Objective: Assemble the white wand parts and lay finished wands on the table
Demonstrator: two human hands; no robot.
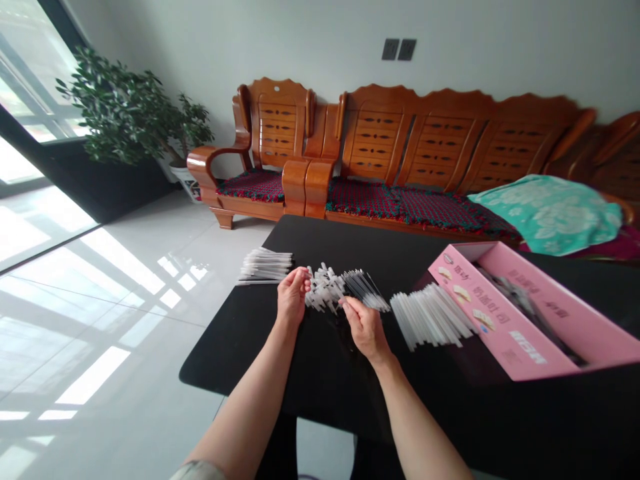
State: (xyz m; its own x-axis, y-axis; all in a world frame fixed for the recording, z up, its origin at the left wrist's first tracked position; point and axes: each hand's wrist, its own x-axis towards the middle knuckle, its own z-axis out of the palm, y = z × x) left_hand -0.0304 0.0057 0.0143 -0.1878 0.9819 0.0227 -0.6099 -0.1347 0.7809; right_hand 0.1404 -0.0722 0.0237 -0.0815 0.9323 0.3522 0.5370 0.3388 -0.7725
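Note:
Small white pieces [325, 288] lie in a loose heap on the black table [320, 373]. At the heap's left edge is my left hand [294, 293], its fingers pinched together; what they hold, if anything, is too small to name. My right hand [364, 325] is closed in a pinch at the heap's right side, around something small and pale. Thin dark rods [364, 288] lie just beyond my right hand. A stack of white sticks [266, 265] sits left of the heap, and a row of translucent white tubes [430, 316] lies to the right.
An open pink box [505, 327] with items inside stands on the table's right part. Behind the table are a wooden sofa [425, 147] with a turquoise cloth [555, 210], and a wooden armchair [277, 133]. A potted plant [125, 113] stands at the far left.

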